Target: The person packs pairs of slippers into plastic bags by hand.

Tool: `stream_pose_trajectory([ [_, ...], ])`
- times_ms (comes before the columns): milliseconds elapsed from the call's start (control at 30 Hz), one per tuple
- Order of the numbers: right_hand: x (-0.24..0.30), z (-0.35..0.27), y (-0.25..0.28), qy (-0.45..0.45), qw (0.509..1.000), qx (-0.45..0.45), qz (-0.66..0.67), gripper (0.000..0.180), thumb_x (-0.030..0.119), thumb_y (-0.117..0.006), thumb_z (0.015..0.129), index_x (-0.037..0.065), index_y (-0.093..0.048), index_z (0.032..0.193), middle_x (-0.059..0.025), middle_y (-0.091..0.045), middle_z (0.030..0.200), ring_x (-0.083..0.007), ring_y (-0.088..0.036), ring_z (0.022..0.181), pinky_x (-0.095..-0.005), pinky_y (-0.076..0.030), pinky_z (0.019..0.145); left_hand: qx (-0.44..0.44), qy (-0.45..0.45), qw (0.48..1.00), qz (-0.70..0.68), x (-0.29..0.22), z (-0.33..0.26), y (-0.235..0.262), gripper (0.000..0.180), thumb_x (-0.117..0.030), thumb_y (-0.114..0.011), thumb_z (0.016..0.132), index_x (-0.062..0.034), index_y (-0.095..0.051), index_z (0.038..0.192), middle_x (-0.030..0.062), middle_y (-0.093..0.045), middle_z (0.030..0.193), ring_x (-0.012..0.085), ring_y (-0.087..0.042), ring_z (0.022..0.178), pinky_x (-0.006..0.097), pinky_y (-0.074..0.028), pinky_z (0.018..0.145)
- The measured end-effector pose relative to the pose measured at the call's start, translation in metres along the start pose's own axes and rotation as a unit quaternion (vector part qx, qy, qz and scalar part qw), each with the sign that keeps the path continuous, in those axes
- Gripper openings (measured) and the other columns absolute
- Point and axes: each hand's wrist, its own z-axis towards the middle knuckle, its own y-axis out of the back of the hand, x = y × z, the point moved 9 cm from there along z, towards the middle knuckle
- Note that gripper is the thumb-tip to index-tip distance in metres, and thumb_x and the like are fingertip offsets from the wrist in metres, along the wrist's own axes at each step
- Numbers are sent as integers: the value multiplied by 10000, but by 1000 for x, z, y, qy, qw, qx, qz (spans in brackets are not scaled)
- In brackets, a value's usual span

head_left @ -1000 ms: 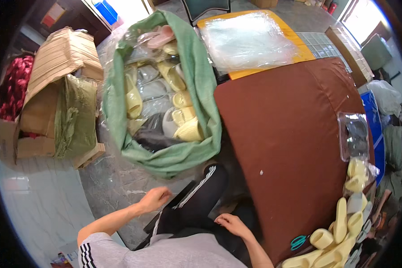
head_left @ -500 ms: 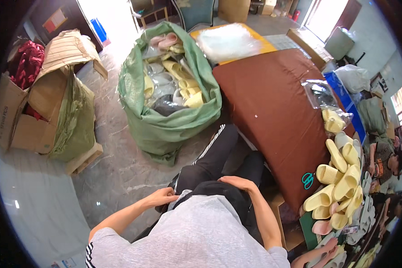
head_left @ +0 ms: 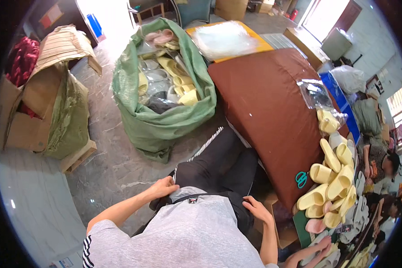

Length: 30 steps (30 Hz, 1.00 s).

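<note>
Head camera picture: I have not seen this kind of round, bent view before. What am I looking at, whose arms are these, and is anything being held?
The camera sits on a person's head and looks down, so you see their own body from above; the wide lens bends straight edges. The left hand rests at the waist of the grey shirt, and the right hand lies open by the hip. Neither holds anything. Ahead stands a green sack filled with pale yellow slippers in clear bags. To the right is a brown-covered table carrying a pile of yellow slippers, teal-handled scissors and a clear bag. Cardboard boxes stand on the left. Other people sit at the far right.
</note>
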Motion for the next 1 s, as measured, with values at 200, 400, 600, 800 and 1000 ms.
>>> stream_pose_trajectory([
  [200,-74,-57,-27,-73,977,-31,197,403,288,-608,966,29,-517,1261,-74,-587,1146,-151,-537,1038,-303,-446,909,35,-6,999,-4,-18,19,12,395,-342,-515,973,10,-634,841,81,-668,712,179,-636,662,334,-508,648],
  [400,-102,-63,-48,-132,935,-53,326,409,282,-608,959,78,-511,1300,7,-531,1080,-86,-491,956,-253,-428,830,-86,14,996,-28,54,82,40,373,-311,-523,952,36,-656,917,125,-689,779,208,-648,692,354,-510,676],
  [600,-109,-44,-44,-103,924,-11,368,408,323,-653,937,74,-527,1235,7,-558,1116,-102,-508,1030,-275,-428,882,-15,103,989,-107,152,154,-2,379,-318,-525,958,1,-638,1129,108,-679,891,179,-618,754,328,-491,670],
  [800,-118,-57,-44,-147,907,-27,393,383,343,-639,945,76,-566,1210,-19,-592,1129,-112,-545,1061,-275,-451,909,-32,33,999,24,160,198,-25,328,-201,-553,898,7,-656,1130,249,-686,1010,347,-668,976,414,-514,832],
  [1000,-234,-18,6,-158,904,-350,186,333,281,-610,936,-9,-628,1097,-112,-683,1021,-222,-650,980,-350,-515,852,-27,62,993,100,182,197,-27,471,-306,-616,848,-56,-613,1247,244,-659,1144,394,-617,1109,440,-493,949],
])
